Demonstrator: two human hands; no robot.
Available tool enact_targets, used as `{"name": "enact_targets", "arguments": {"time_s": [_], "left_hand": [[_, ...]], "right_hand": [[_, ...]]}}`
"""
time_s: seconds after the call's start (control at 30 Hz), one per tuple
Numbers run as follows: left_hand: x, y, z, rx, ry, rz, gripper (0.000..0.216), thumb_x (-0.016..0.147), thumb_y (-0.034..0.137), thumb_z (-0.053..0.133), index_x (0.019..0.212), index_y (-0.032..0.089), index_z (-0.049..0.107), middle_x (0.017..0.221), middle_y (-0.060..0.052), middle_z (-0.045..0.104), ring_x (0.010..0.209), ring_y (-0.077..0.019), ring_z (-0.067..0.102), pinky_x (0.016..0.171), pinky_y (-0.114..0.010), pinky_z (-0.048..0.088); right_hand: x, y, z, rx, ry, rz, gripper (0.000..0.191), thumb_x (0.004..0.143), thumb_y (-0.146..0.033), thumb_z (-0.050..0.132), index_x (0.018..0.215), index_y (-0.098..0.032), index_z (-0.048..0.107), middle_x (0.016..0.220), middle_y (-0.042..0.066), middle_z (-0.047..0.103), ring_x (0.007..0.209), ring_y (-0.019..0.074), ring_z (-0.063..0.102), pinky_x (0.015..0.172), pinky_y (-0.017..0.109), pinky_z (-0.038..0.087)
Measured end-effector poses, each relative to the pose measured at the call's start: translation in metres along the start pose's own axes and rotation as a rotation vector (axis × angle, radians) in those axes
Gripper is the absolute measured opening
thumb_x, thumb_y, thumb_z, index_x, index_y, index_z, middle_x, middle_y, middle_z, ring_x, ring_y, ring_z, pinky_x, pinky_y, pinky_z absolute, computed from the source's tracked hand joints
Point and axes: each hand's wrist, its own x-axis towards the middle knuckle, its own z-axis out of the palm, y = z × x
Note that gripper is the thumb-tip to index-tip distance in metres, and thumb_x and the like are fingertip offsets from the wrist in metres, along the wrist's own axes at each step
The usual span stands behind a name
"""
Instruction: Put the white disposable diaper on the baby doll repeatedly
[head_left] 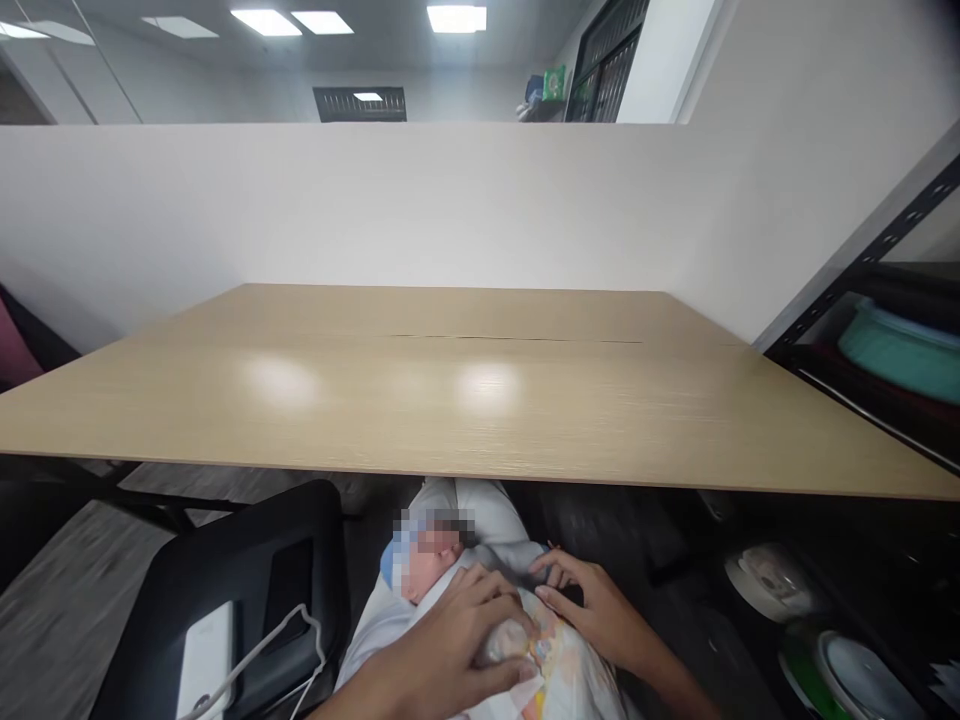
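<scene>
A small baby-like figure (pixel 431 570) lies on my lap, its head at the left and its face blurred out. I cannot tell whether it is a doll. Pale cloth with an orange and yellow print (pixel 551 640) covers its lower body. My left hand (pixel 476 630) rests over its middle, fingers spread and thumb apart on the printed cloth. On the other side, my right hand (pixel 589 600) lies by the grey sleeve (pixel 517 560), with a gap between thumb and forefinger. The fingertips partly hide what they touch.
A wooden table (pixel 480 420) spans the view in front of my knees. To the left is a black chair (pixel 300 560) bearing a white power bank (pixel 206 655) with a cable (pixel 262 650). Dark shelving (pixel 840 280) at the right holds a teal basin (pixel 904 350). Bowls (pixel 870 675) sit lower right.
</scene>
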Motion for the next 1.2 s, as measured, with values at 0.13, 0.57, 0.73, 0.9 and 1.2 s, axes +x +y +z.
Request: {"name": "enact_targets", "arguments": {"time_s": [0.13,0.57,0.73,0.9,1.2], "left_hand": [[0.006,-0.008,0.0,-0.073,0.03,-0.027,0.029,0.102,0.053,0.069,0.106,0.025,0.072,0.115,-0.006,0.071,0.115,-0.0265,0.059,0.107,-0.042,0.044],[0.006,-0.002,0.012,-0.109,0.069,-0.067,0.026,0.089,0.04,0.086,0.112,0.03,0.078,0.125,-0.004,0.069,0.122,-0.0282,0.055,0.111,-0.043,0.037],[0.009,0.0,0.015,-0.162,0.113,-0.1,0.019,0.093,0.041,0.084,0.098,0.024,0.076,0.121,-0.004,0.069,0.123,-0.0267,0.054,0.111,-0.041,0.037],[-0.003,-0.001,0.013,-0.178,0.141,-0.074,0.023,0.103,0.047,0.072,0.104,0.024,0.072,0.12,-0.006,0.068,0.119,-0.0251,0.055,0.109,-0.04,0.039],[-0.075,-0.03,0.014,-0.134,0.002,0.106,0.056,0.113,0.063,0.041,0.082,0.022,0.063,0.089,-0.004,0.07,0.092,-0.0184,0.065,0.099,-0.031,0.05]], "right_hand": [[0.011,0.036,-0.001,-0.05,0.138,0.068,0.038,0.099,-0.055,0.065,0.116,-0.024,0.077,0.09,0.004,0.075,0.089,0.0265,0.072,0.092,0.043,0.056],[-0.007,-0.065,0.0,0.027,-0.213,-0.168,0.042,0.116,-0.041,0.043,0.135,-0.028,0.078,0.142,0.01,0.073,0.133,0.0273,0.068,0.12,0.045,0.05],[-0.005,-0.063,-0.002,0.033,-0.219,-0.181,0.04,0.116,-0.041,0.044,0.131,-0.026,0.077,0.133,0.01,0.074,0.122,0.024,0.07,0.112,0.04,0.053],[-0.003,-0.066,-0.001,0.001,-0.206,-0.161,0.036,0.114,-0.046,0.049,0.12,-0.025,0.077,0.12,0.007,0.075,0.114,0.0244,0.069,0.105,0.04,0.053],[-0.083,-0.062,-0.048,-0.137,-0.228,0.187,0.071,0.113,-0.065,0.026,0.089,-0.028,0.081,0.079,0.004,0.072,0.081,0.0236,0.069,0.089,0.036,0.054]]}}
